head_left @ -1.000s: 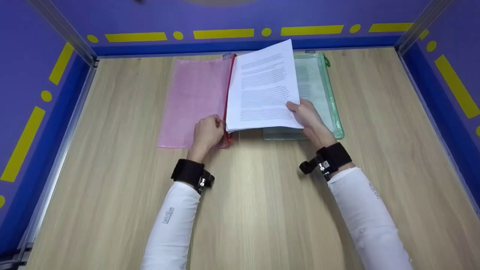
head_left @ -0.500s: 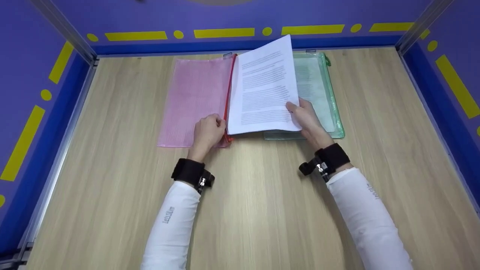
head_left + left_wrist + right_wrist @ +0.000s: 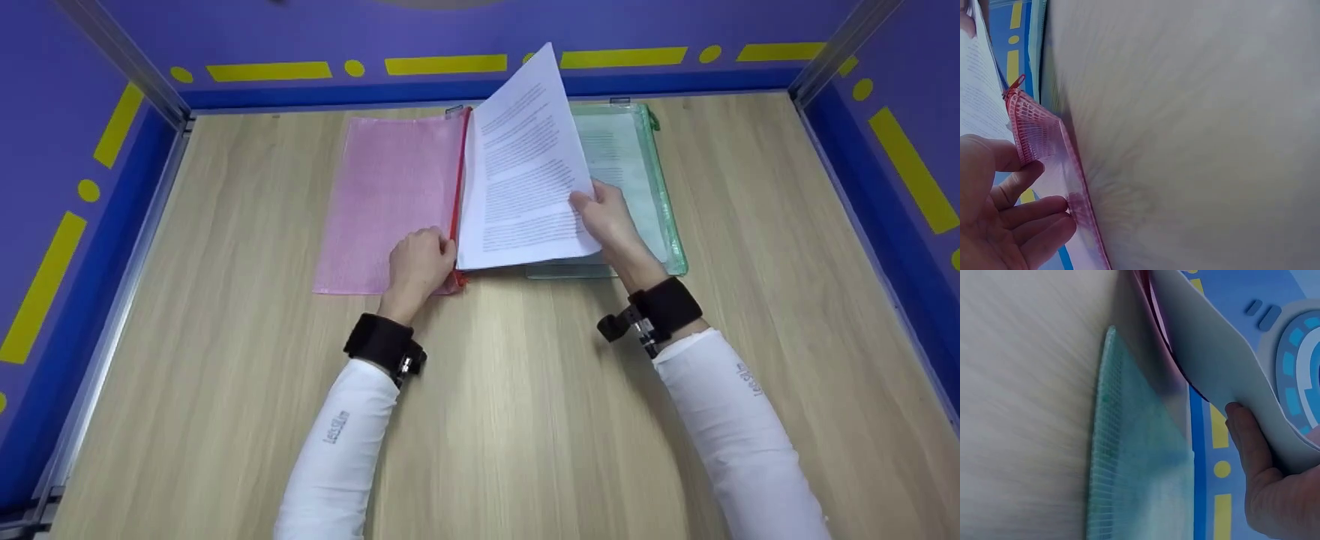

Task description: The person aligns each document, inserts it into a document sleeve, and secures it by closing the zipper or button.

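A pink mesh zip pouch (image 3: 390,199) lies flat on the wooden table (image 3: 487,420), its red zipper edge facing right. My left hand (image 3: 418,264) pinches its near right corner; in the left wrist view that hand (image 3: 1002,208) lifts the pink pouch (image 3: 1044,140) edge. A stack of printed white sheets (image 3: 521,172) stands tilted, its left edge at the pouch's zipper. My right hand (image 3: 604,221) grips the stack's right edge, seen from below as the right hand (image 3: 1269,489) under the sheets (image 3: 1219,365). A green mesh pouch (image 3: 637,180) with papers inside lies under and right of it.
Blue walls with yellow markings (image 3: 450,66) and metal rails (image 3: 120,52) enclose the table on three sides. The green pouch (image 3: 1134,461) lies flat on the wood in the right wrist view. Bare wood spreads to the left, to the right and toward me.
My right hand has raised the sheets' right edge, so the stack tilts more steeply toward the pink pouch. The left hand stays at the pouch corner.
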The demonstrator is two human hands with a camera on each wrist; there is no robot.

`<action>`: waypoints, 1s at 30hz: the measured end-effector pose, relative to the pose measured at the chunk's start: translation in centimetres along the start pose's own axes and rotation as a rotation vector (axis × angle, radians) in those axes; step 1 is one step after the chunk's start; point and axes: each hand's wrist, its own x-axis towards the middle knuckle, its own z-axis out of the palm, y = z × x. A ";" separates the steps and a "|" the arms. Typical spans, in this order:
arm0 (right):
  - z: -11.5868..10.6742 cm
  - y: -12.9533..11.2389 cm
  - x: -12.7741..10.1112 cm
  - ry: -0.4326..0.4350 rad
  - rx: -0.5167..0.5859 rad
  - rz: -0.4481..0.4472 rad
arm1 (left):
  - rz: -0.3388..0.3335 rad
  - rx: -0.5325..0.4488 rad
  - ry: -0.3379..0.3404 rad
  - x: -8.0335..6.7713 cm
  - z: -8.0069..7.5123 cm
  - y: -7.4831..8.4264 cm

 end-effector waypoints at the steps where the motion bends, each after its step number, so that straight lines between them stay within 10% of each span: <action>1: 0.0 -0.2 -0.1 0.003 -0.004 0.001 | 0.010 0.007 0.013 0.0 0.0 0.0; 30: 2.4 0.5 0.1 -0.025 0.120 0.106 | 0.094 0.013 0.151 -0.4 0.2 0.9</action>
